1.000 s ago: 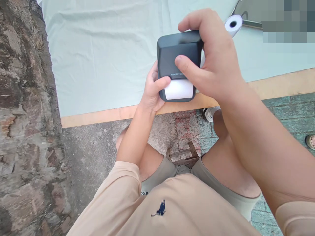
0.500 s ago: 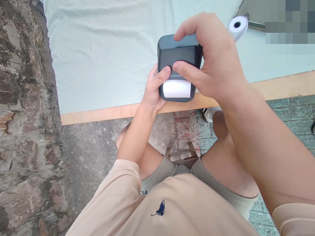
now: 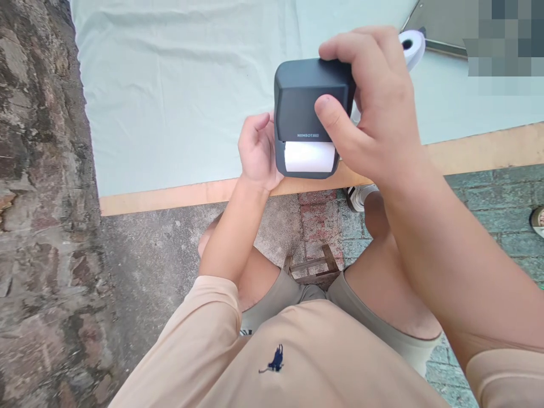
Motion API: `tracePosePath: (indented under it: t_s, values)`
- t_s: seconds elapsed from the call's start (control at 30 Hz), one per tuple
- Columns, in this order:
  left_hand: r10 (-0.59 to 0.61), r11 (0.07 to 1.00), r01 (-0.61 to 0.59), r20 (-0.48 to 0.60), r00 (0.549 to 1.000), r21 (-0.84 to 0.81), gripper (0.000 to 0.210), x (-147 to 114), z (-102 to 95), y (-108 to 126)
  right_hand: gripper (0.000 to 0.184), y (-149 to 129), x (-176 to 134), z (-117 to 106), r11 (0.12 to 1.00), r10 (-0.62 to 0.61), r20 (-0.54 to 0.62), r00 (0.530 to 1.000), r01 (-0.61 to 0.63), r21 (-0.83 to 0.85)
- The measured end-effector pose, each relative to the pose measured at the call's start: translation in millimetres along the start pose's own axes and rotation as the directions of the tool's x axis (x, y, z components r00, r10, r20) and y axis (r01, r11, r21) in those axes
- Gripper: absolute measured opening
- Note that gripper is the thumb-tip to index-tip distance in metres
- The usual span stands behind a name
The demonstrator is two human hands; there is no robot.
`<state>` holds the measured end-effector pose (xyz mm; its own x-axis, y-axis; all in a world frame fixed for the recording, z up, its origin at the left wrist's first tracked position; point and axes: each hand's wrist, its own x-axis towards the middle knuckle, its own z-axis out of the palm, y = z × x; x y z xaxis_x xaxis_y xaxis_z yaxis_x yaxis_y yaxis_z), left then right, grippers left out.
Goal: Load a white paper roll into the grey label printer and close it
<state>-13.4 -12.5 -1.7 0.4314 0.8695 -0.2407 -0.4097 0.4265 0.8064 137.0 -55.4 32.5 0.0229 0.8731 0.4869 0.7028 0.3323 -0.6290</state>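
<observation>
- Right-hand grip (image 3: 382, 107): curled about the black NIIMBOT device (image 3: 297, 107), thumb flat on its upper face above the lettering, fingers over its far edge and right side.
- Left-hand grip (image 3: 258, 150): at the device's left side, palm partly visible, thumb lifted clear of the casing. The other fingers pass out of sight behind the device, so I cannot tell how firmly they bear on it, if at all.
- Place of the device: in front of the person, above the near side of the table, its lower end overlapping the wooden edge (image 3: 170, 197) in view. A white strip (image 3: 309, 157) shows in the recess below the lettering.
- Around it: pale cloth (image 3: 182, 102) covers the table; beyond the right hand lies a white roll (image 3: 415, 48) with a dark core, near a grey flat object (image 3: 437, 25) that is partly masked by pixelation.
- Step in hand, as I judge it: holding and steadying the device, with the right hand apparently carrying most of the work and the left free to support or adjust.
- Any next move would call for a sure right-hand hold and a settled left hand before pressing the casing or touching the strip; otherwise the device might tip.
</observation>
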Motion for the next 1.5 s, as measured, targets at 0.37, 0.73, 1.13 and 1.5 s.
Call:
tracePosePath:
  t_s: [0.37, 0.73, 1.13, 1.5]
  values:
    - [-0.004, 0.999, 0.002, -0.054, 0.999, -0.034, 0.025, 6.2, -0.7, -3.0, 0.038, 4.0, 0.7, -0.6, 0.995, -0.085, -0.008, 0.996, 0.085, 0.043]
    - [-0.032, 0.995, 0.03, -0.019, 0.999, -0.093, 0.025, 7.6, 0.6, 0.1, 0.021, -2.8, 1.8, -0.9, 0.999, 0.039, -0.235, 0.971, -0.043, -0.011]
    - [-0.001, 0.998, 0.01, 0.16, 0.987, -0.057, 0.024, 5.2, -0.9, -1.4, 0.014, -7.8, 4.4, -4.3, 0.997, 0.0, -0.189, 0.982, -0.013, -0.07]
    - [0.029, 1.0, -0.031, 0.219, 0.975, 0.004, 0.014, 2.4, 1.3, -4.7, 0.034, -9.9, 15.5, -12.2, 0.833, 0.338, 0.302, 0.891, -0.134, -0.537]
